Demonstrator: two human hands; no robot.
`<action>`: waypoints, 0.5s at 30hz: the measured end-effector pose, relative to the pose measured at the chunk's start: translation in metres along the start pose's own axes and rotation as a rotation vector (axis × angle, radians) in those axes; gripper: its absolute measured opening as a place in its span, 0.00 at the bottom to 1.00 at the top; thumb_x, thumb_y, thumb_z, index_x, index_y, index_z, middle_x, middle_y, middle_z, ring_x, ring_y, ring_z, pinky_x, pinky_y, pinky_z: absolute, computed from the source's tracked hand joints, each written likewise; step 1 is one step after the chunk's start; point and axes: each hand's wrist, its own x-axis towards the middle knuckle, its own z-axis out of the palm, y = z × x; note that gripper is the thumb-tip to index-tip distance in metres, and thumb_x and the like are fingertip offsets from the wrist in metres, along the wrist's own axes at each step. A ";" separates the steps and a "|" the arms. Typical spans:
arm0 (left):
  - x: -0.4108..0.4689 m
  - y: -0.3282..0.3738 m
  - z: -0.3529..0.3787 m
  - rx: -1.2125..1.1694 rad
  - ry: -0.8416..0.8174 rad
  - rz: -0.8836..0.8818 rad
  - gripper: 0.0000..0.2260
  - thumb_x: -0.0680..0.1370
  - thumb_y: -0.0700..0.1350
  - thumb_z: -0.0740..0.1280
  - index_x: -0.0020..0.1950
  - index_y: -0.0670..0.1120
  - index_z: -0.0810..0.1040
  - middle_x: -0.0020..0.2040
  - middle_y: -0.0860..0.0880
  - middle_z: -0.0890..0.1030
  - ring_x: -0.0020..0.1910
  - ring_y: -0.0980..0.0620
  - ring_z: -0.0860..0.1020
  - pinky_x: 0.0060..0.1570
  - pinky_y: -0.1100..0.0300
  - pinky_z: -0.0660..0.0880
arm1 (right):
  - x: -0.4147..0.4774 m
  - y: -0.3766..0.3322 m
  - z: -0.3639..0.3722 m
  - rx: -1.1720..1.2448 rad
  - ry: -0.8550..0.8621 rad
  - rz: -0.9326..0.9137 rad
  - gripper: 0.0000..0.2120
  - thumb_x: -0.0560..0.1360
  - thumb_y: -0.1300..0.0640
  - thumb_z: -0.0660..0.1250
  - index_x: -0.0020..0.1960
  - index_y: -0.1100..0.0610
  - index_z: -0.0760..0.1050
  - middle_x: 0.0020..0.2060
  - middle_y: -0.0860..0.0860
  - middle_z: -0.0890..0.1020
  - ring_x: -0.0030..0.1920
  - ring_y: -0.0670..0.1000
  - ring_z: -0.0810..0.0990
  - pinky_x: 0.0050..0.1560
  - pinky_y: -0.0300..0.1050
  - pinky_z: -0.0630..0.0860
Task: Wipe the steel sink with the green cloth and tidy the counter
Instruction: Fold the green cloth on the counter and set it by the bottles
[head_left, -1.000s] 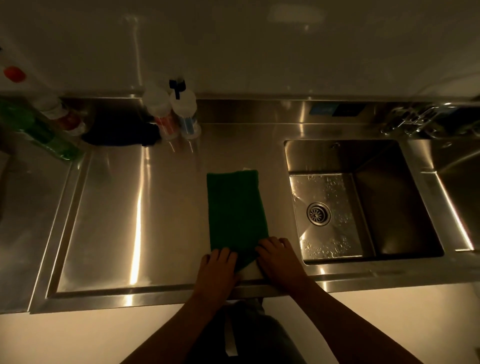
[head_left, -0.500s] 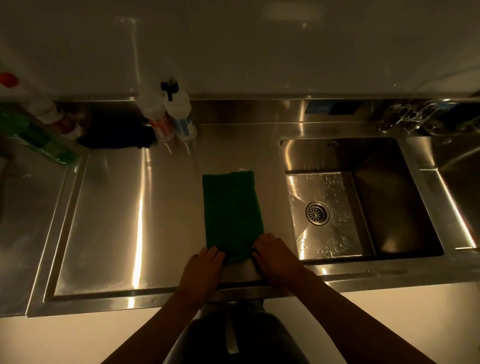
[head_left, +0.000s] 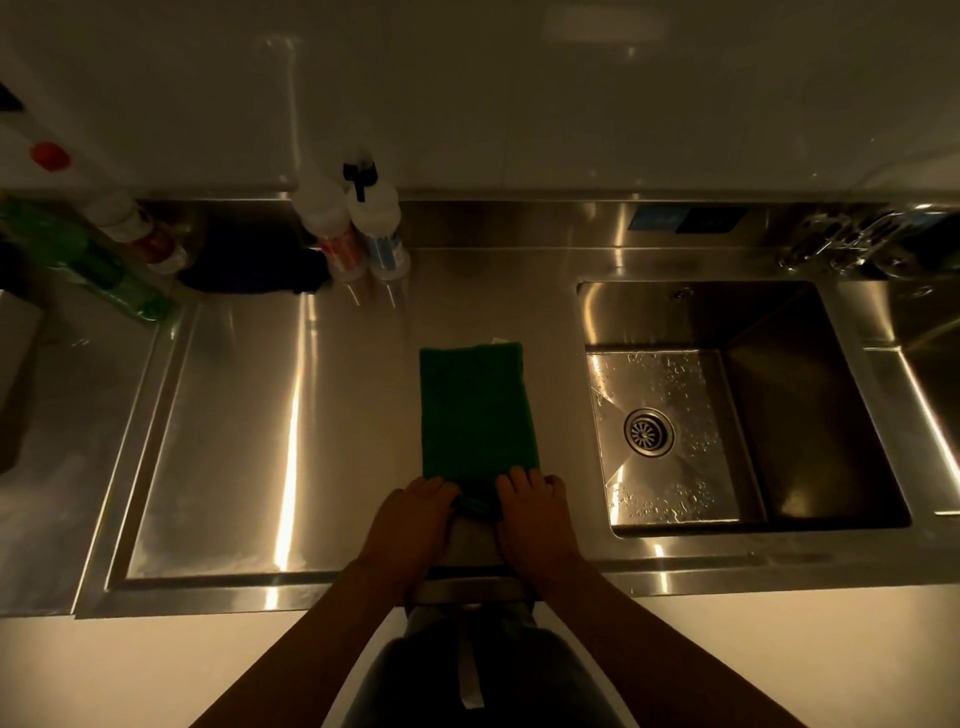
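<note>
My left hand (head_left: 410, 514) and right hand (head_left: 535, 512) both pinch the cloth's (head_left: 475, 410) near edge, on the table (head_left: 249, 415) left of the sink (head_left: 727, 322), probably to fold it.

Both hands are down on the steel counter (head_left: 234, 415), left hand (head_left: 410, 514) and right hand (head_left: 535, 514) gripping the near end of the green cloth (head_left: 475, 410), which lies flat, stretching away from the fingers. Wet sink (head_left: 810, 415) sits just right of the right hand, bottles (head_left: 363, 234) well beyond the left.
</note>
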 end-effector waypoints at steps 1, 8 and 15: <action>-0.001 -0.001 -0.001 -0.007 -0.003 -0.001 0.17 0.83 0.42 0.61 0.71 0.49 0.75 0.66 0.49 0.77 0.66 0.48 0.74 0.61 0.54 0.71 | -0.001 0.006 -0.002 -0.005 0.005 -0.022 0.18 0.68 0.56 0.74 0.57 0.54 0.78 0.53 0.52 0.80 0.54 0.57 0.80 0.58 0.56 0.76; -0.019 -0.014 0.012 -0.081 -0.029 0.039 0.20 0.81 0.38 0.63 0.73 0.47 0.76 0.68 0.46 0.78 0.68 0.46 0.75 0.64 0.55 0.72 | -0.027 0.060 -0.012 0.024 0.139 -0.218 0.22 0.57 0.60 0.81 0.51 0.52 0.86 0.49 0.48 0.87 0.43 0.52 0.86 0.46 0.49 0.83; -0.028 -0.006 0.010 -0.167 0.033 0.019 0.16 0.80 0.40 0.67 0.68 0.46 0.80 0.62 0.46 0.82 0.62 0.44 0.79 0.58 0.53 0.76 | -0.041 0.039 -0.014 0.099 0.044 -0.090 0.26 0.65 0.47 0.70 0.63 0.50 0.79 0.62 0.49 0.79 0.63 0.55 0.76 0.63 0.58 0.74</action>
